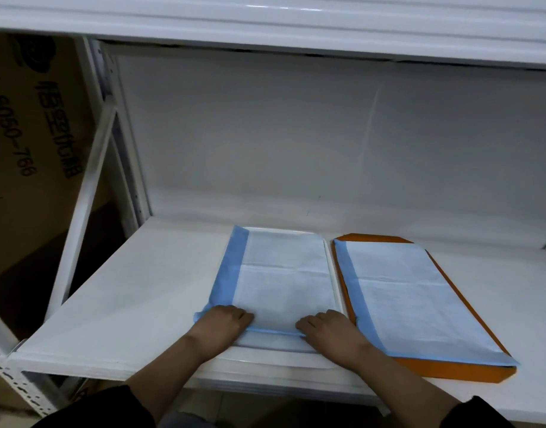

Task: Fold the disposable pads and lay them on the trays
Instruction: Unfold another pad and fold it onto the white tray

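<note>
Head view, folded pad (pixel 284 273) on white tray (pixel 336 273), both hands on near edge

Open white shelf surface (pixel 135 291) left of the white rectangular tray (pixel 327 242); a bare strip behind both trays up to the white back wall (pixel 296 134). Orange flat tray (pixel 444 370) sits just beside the white one, narrow gap. White overhead shelf edge (pixel 265 23) caps headroom; white metal upright post (pixel 89 168) blocks the left side.

Left hand (pixel 222 323) and right hand (pixel 326 330) lie side by side, palms down, fingers curled.

white shelf (pixel 135 288), white tray (pixel 333 273) and orange tray (pixel 450 370) side by side on it
</note>
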### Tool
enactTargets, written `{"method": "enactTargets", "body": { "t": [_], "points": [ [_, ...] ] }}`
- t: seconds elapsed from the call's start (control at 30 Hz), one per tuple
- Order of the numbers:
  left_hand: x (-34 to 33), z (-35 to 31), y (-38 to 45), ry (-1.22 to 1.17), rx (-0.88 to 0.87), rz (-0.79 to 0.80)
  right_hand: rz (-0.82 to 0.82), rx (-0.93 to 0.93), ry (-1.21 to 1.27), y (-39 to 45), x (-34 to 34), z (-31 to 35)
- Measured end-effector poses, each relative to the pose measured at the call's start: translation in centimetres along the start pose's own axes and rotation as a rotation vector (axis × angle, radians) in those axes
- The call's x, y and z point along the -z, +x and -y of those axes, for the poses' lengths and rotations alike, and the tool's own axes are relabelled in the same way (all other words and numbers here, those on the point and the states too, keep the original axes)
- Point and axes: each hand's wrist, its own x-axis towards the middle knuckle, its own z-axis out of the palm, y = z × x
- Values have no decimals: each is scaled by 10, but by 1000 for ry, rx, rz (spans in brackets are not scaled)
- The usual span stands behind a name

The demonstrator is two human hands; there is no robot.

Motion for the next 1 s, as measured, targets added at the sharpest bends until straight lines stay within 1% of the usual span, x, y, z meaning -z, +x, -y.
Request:
{"method": "enactTargets", "body": {
  "t": [0.1, 0.17, 0.23, 0.3, 0.33, 0.4, 0.43, 0.5, 0.57, 0.6, 0.67, 0.7, 0.73, 0.77, 0.8, 0.83, 0.9, 0.97, 1.0],
  "points": [
    [0, 13, -12, -34, 63, 61, 31, 31, -64, -4, 4, -3],
    [4, 15, -18, -48, 88, 74, 69, 39, -71, -8, 4, -3],
    [7, 14, -21, -46, 80, 135, 117, 49, -87, -14, 5, -3],
    [2, 16, -24, -12, 49, 139, 187, 39, -96, -19, 4, -4],
    [0, 18, -24, -19, 36, 147, 196, 21, -100, -21, 3, -5],
    [-8, 18, -25, -28, 33, 187, 206, -20, -56, -22, 3, -6],
    [1, 15, -24, 18, 14, 204, 238, -27, -32, -22, 6, -5],
    [11, 13, -22, 68, -48, 156, 298, 6, -42, -24, 10, -6],
    [14, 16, -25, 129, -37, 173, 364, 14, -43, -28, 10, -6],
    [17, 18, -25, 105, -26, 218, 386, -10, -50, -31, 5, -9],
    [19, 13, -24, 130, 7, 301, 392, -50, -45, -33, 4, -6],
    [13, 14, -28, 164, 26, 286, 399, -39, -67, -33, 11, -2],
    [9, 13, -31, 230, 20, 333, 400, -45, -64, -34, 18, 4],
    [8, 11, -31, 212, 44, 366, 401, -36, -73, -34, 23, 7],
    [6, 9, -30, 231, 85, 346, 458, -12, -109, -34, 25, 10],
    [7, 7, -31, 273, 105, 343, 486, -45, -64, -35, 29, 14],
    [9, 5, -32, 311, 130, 464, 399, -99, -96, -39, 24, 17],
    [10, 4, -33, 321, 171, 473, 448, -96, -70, -43, 23, 16],
    [11, 3, -34, 305, 225, 412, 406, -86, -102, -44, 21, 15]
  ]
}}
